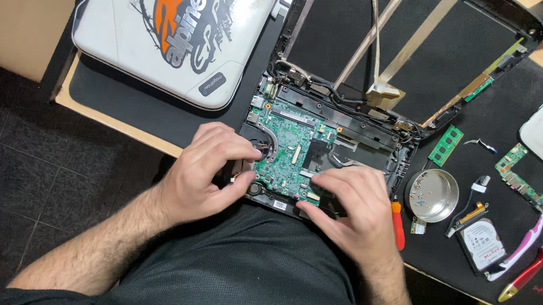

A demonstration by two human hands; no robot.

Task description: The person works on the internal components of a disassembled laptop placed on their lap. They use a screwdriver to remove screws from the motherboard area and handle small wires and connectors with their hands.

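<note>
Both hands on the green laptop motherboard at desk's near edge: left hand fingers spread, right hand pressing flat. Lift evenly, mind cables.

The laptop base lies opened up at the near edge of the desk, its black shell bare. Inside it, toward the left, sits the green board, flat and crowded with small chips, with a curved copper pipe at its left end (partly hidden). The near right corner of the board is covered. The empty black lid lies flat beyond, crossed by loose pale ribbon strips.
</note>
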